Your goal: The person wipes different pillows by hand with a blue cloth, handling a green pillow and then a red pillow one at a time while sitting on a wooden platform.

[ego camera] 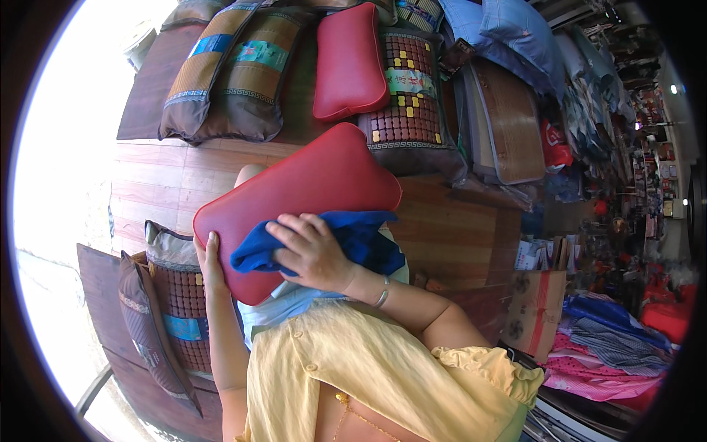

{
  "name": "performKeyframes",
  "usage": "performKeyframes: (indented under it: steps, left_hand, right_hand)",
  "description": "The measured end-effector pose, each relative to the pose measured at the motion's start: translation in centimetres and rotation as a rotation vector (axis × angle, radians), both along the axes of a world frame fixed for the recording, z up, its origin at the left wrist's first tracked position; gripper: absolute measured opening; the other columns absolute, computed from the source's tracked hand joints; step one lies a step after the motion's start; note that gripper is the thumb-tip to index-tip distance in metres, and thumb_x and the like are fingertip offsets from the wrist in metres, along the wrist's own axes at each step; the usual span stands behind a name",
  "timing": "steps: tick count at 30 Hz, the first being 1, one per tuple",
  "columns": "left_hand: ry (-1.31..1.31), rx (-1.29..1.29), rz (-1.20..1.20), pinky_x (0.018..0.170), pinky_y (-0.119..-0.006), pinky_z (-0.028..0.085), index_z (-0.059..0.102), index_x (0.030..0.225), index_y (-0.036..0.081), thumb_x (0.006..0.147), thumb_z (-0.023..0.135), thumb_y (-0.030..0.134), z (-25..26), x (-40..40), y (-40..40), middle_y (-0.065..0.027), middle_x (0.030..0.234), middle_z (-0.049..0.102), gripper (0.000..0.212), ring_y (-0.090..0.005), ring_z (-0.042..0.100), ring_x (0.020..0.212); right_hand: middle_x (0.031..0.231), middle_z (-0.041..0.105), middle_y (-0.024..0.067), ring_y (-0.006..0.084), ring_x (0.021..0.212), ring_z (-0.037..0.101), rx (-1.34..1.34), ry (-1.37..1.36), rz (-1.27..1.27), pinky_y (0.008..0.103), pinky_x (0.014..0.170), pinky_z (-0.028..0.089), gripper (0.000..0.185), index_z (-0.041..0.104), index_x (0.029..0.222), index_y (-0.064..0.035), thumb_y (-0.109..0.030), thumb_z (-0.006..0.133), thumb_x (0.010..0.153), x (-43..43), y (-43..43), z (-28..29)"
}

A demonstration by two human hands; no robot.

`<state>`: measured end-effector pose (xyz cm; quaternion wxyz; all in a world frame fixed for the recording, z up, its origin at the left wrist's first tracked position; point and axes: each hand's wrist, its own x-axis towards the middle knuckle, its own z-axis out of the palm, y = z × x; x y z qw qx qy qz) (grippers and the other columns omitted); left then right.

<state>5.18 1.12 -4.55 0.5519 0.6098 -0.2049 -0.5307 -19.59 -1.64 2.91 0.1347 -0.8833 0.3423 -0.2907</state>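
A red pillow with a smooth, leather-like cover [298, 182] lies tilted across my lap. My left hand [211, 262] grips its lower left edge, with the thumb on top and the fingers hidden beneath. A blue cloth [364, 237] is bunched on the pillow's near side, under my right hand [309, 251], whose fingers are bent over it and press it to the cover. Beyond, a second red pillow [351, 61] leans partly over a pillow faced with brown beads [406, 116].
Brown pillows [248, 83] lie at the back left, and blue pillows [519, 38] are stacked at the back right near a folded mat [508, 121]. More pillows [182, 309] stand on the left. A cardboard box [533, 315] and folded cloths [613, 348] are on the right.
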Motion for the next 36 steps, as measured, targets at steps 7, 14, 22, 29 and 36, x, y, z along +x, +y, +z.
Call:
performKeyframes:
  steps: [7,14,22,29,36]
  left_hand:
    - [-0.021,0.015,0.014,0.093,-0.038,0.051,0.035,0.146,0.006,0.094,0.060,0.034,0.4,-0.7,0.0,-0.0190,0.131,0.052,0.064,-0.0254,0.058,0.113]
    - [0.002,0.048,0.000,0.097,-0.038,0.050,0.032,0.150,0.008,0.096,0.058,0.034,0.3,-0.3,-0.1,-0.0177,0.137,0.050,0.065,-0.0264,0.057,0.116]
    - [0.114,0.023,0.079,0.103,-0.037,0.046,0.035,0.148,0.009,0.103,0.050,0.035,-0.7,-0.4,0.9,-0.0137,0.141,0.048,0.054,-0.0232,0.052,0.125]
    - [0.111,-0.074,0.007,0.098,-0.034,0.047,0.035,0.147,0.009,0.103,0.049,0.037,-1.4,-0.5,0.6,-0.0127,0.134,0.052,0.054,-0.0206,0.053,0.119]
    - [0.137,-0.089,-0.050,0.103,-0.036,0.046,0.034,0.148,0.009,0.105,0.045,0.039,-2.0,0.3,1.0,-0.0127,0.137,0.050,0.054,-0.0214,0.052,0.124]
  right_hand:
    - [0.103,0.064,0.0172,0.0380,0.097,0.058,0.220,0.004,-0.656,0.0504,0.082,0.044,0.033,0.063,0.106,-0.0031,-0.028,0.068,0.085,-12.2,-8.6,-1.6]
    - [0.120,0.060,0.0144,0.0310,0.114,0.052,-0.016,0.099,-0.292,0.0472,0.095,0.039,0.030,0.065,0.103,-0.0079,-0.025,0.071,0.079,0.9,-6.2,1.2]
    - [0.124,0.060,0.0137,0.0312,0.119,0.052,0.081,0.036,-0.062,0.0468,0.101,0.038,0.032,0.066,0.094,-0.0060,-0.027,0.077,0.072,4.4,-5.2,1.1]
    - [0.101,0.068,0.0105,0.0306,0.101,0.060,0.221,0.156,-0.608,0.0473,0.089,0.044,0.026,0.069,0.098,-0.0100,-0.031,0.069,0.082,-7.0,-12.8,-1.2]
    - [0.092,0.067,0.0099,0.0280,0.094,0.060,0.096,0.270,-0.153,0.0451,0.085,0.042,0.026,0.070,0.090,-0.0094,-0.034,0.068,0.081,7.3,-9.4,-0.1]
